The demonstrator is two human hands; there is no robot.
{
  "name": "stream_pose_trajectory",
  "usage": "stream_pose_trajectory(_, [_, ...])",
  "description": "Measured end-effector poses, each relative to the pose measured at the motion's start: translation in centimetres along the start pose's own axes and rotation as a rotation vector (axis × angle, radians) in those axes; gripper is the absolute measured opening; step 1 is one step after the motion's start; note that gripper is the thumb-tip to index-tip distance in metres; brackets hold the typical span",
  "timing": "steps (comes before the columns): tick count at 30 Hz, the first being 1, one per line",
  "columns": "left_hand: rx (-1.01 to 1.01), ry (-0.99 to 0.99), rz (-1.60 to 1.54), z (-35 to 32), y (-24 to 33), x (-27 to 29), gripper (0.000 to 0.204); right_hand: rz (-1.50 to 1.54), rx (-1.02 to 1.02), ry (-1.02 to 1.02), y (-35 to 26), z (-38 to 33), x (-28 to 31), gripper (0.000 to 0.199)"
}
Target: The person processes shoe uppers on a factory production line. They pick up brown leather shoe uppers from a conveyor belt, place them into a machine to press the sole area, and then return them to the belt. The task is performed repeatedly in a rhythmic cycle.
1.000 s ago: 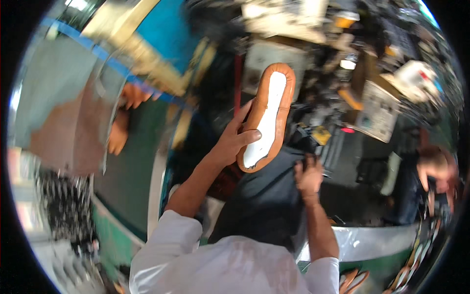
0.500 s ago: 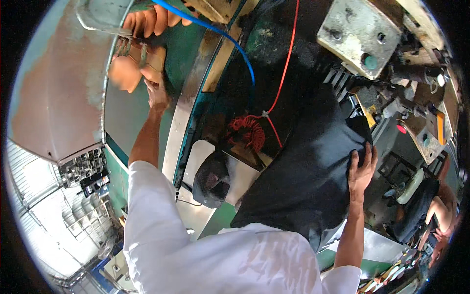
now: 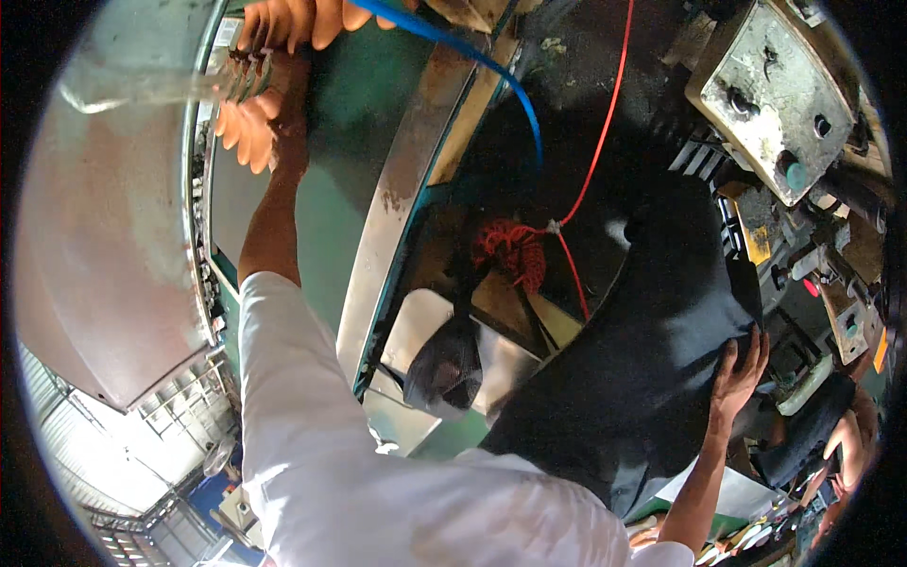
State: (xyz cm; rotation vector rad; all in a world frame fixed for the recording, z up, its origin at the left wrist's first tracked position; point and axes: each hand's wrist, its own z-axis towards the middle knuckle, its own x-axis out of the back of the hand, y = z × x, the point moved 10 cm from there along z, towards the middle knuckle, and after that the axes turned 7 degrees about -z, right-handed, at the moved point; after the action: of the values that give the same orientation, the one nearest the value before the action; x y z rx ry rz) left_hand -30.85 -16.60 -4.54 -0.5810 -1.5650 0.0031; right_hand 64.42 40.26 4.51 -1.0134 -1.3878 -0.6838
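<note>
My left hand (image 3: 289, 151) reaches up at the far left, among a cluster of orange-tan, sole-shaped pieces (image 3: 248, 132). These hang or stand in a row below some metal hooks (image 3: 253, 77). The hand is in shadow and overlapped by the pieces, so its fingers are hidden and its grip cannot be told. On the right, my right hand (image 3: 740, 380) rests on my black-clothed knee (image 3: 675, 331), fingers stretched and slightly apart, holding nothing. More orange-tan pieces (image 3: 293, 21) are lined up at the top left.
A large brownish metal hood (image 3: 113, 246) stands left of my arm. A blue hose (image 3: 472, 61) and red cord (image 3: 605, 123) cross ahead. A black mesh bin (image 3: 444, 369) is near my lap. Control boxes (image 3: 779, 94) and another person (image 3: 855, 430) are at right.
My left hand has moved in deeper among the orange-tan pieces, which have shifted. My view has turned, so the scene slides. The right hand stays on the knee.
</note>
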Motion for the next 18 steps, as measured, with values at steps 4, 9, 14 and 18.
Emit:
stream_pose_trajectory(4, [0.005, -0.051, 0.145, 1.2, 1.4, -0.2, 0.085, 0.047, -0.015, -0.006, -0.1, -0.5, 0.0, 0.056])
stream_pose_trajectory(9, [-0.08, -0.073, -0.081, -4.8, 9.0, 2.1, 0.073, 0.057, -0.055, 0.006, -1.9, -0.9, 0.4, 0.053])
stream_pose_trajectory(14, [-0.289, -0.014, -0.215, -5.4, 17.2, 6.9, 0.062, 0.132, -0.127, -0.069, -4.5, -1.9, 3.2, 0.056])
stream_pose_trajectory(18, [-0.355, 0.101, -0.326, -8.3, 21.0, 9.9, 0.054, 0.428, -0.068, 0.07, -2.5, -5.1, 5.1, 0.051])
